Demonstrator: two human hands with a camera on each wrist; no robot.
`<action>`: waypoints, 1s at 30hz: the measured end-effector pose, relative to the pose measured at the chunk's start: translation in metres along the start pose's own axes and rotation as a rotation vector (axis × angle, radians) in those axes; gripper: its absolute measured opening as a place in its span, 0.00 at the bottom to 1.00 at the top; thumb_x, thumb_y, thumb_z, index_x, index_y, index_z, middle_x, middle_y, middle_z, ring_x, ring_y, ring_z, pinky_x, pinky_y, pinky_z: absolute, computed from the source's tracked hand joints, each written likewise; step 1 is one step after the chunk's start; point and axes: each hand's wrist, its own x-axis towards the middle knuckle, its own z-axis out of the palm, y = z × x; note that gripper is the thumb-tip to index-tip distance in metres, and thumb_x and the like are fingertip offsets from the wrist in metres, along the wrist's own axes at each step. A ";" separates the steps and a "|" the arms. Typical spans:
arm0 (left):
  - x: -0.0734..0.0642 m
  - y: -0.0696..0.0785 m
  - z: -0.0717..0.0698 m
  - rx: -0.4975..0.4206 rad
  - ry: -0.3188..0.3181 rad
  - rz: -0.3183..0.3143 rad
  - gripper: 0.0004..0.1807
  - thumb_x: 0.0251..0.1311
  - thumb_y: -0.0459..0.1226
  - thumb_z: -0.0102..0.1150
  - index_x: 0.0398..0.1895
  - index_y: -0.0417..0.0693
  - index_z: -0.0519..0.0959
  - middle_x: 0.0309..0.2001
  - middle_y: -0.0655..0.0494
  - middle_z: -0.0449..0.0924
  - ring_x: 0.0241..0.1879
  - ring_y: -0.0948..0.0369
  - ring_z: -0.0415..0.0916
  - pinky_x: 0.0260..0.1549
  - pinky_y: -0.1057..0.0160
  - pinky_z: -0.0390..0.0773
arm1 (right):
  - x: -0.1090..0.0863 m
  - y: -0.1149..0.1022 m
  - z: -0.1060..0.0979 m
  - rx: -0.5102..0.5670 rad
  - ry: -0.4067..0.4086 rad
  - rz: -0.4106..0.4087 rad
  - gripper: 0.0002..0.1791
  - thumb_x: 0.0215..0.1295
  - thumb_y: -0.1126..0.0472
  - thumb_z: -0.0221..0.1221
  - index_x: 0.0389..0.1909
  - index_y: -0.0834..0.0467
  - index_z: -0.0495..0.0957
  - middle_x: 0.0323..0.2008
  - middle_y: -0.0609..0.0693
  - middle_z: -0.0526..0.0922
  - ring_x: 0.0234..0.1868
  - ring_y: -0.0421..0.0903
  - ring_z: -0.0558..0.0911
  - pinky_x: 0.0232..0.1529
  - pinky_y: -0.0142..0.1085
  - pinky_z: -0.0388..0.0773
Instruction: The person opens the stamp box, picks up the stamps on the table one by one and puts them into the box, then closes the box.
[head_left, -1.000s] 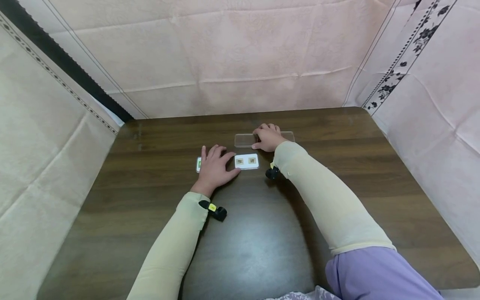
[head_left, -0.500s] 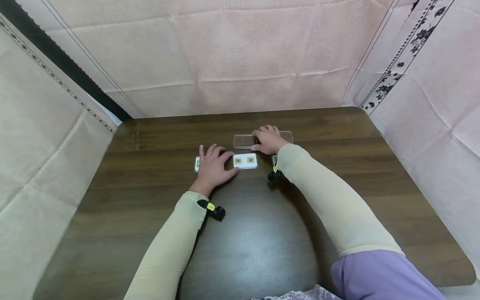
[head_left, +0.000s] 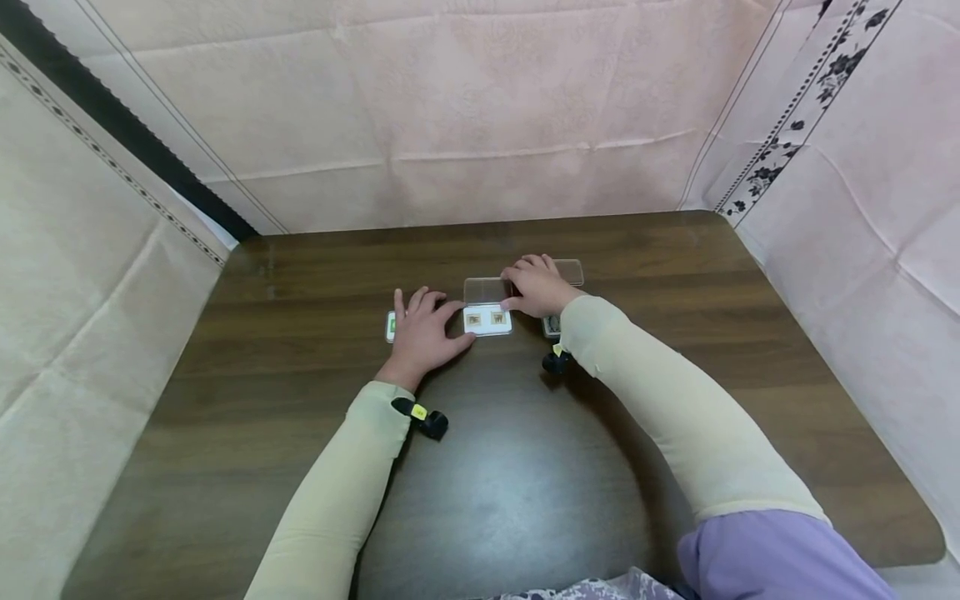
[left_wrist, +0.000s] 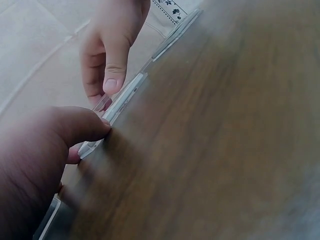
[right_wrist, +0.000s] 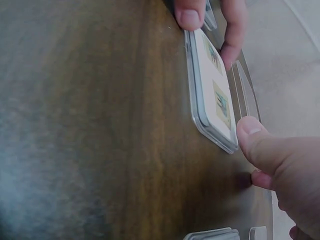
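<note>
A flat white case (head_left: 487, 321) with two small stamp-like pictures lies on the brown table, midway between both hands. My left hand (head_left: 422, 337) pinches its left end between thumb and index finger, the other fingers spread; the left wrist view shows the thumb (left_wrist: 85, 125) at the near edge. My right hand (head_left: 538, 287) grips the right end of a clear plastic lid (head_left: 483, 291) with thumb and fingers. That lid stands along the far long edge of the case, and in the right wrist view the right thumb (right_wrist: 252, 131) is close to the case's corner.
A second case (head_left: 391, 327) shows partly behind the left hand. Another case (head_left: 552, 326) lies under the right wrist, with a further clear lid (head_left: 570, 272) behind the right hand. Pale patterned cloth (head_left: 487, 117) hangs beyond the table's far edge (head_left: 337, 239).
My right hand has brought the clear lid nearer, from behind the case to its far edge. More of the right-hand case shows. The left hand keeps its hold.
</note>
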 end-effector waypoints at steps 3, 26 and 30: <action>0.000 -0.001 0.001 -0.002 0.008 -0.001 0.36 0.58 0.67 0.57 0.65 0.62 0.78 0.69 0.48 0.68 0.75 0.45 0.50 0.72 0.36 0.27 | -0.003 -0.001 0.002 -0.006 0.002 -0.009 0.35 0.72 0.40 0.57 0.72 0.55 0.68 0.72 0.58 0.66 0.78 0.61 0.52 0.75 0.60 0.36; -0.002 -0.001 0.001 -0.016 0.019 -0.003 0.35 0.57 0.67 0.59 0.64 0.62 0.78 0.68 0.50 0.68 0.75 0.44 0.50 0.72 0.36 0.27 | -0.021 -0.007 0.011 -0.069 0.034 -0.093 0.33 0.71 0.41 0.59 0.68 0.57 0.72 0.68 0.57 0.71 0.77 0.61 0.54 0.75 0.58 0.36; -0.002 -0.001 -0.001 -0.013 0.012 -0.007 0.36 0.57 0.67 0.59 0.65 0.61 0.77 0.68 0.50 0.68 0.75 0.44 0.49 0.71 0.35 0.26 | -0.023 -0.008 0.011 -0.063 0.036 -0.104 0.33 0.70 0.41 0.60 0.68 0.57 0.72 0.68 0.56 0.72 0.77 0.61 0.54 0.76 0.59 0.36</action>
